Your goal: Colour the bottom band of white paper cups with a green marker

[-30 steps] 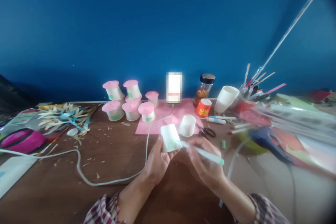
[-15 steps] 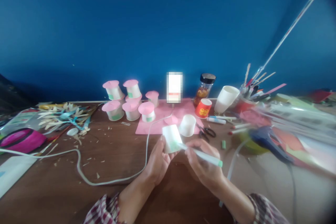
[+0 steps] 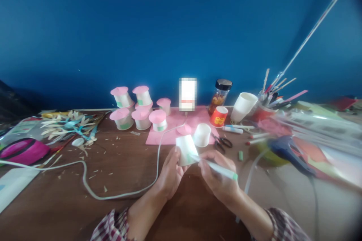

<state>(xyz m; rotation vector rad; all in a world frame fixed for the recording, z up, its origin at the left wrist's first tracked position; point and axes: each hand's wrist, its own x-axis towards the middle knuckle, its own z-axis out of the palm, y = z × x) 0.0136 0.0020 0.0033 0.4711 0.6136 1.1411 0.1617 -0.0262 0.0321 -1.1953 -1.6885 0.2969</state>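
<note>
A white paper cup (image 3: 186, 148) with a patch of green colour low on its side is tilted in my left hand (image 3: 171, 171), the fingers wrapped under and behind it. My right hand (image 3: 219, 175) grips a green marker (image 3: 220, 168), its tip against the green patch and its green end pointing right. Just behind the held cup, another white paper cup (image 3: 202, 135) stands on a pink sheet (image 3: 155, 138). To the left are several white cups topped with pink paper discs (image 3: 158, 116), some stacked in two layers, most with green patches showing.
Scissors (image 3: 223, 142) and a green marker cap (image 3: 240, 156) lie right of my hands. A red cup (image 3: 218, 116), a lidded jar (image 3: 220, 96) and a tall white cup (image 3: 244, 107) stand behind. A white cable (image 3: 113, 197) loops across the left. A glue gun (image 3: 291, 154) lies right.
The held cup has shifted slightly right and down, turning a little in my left hand. The marker's rear end has dipped left, its tip still at the green patch.
</note>
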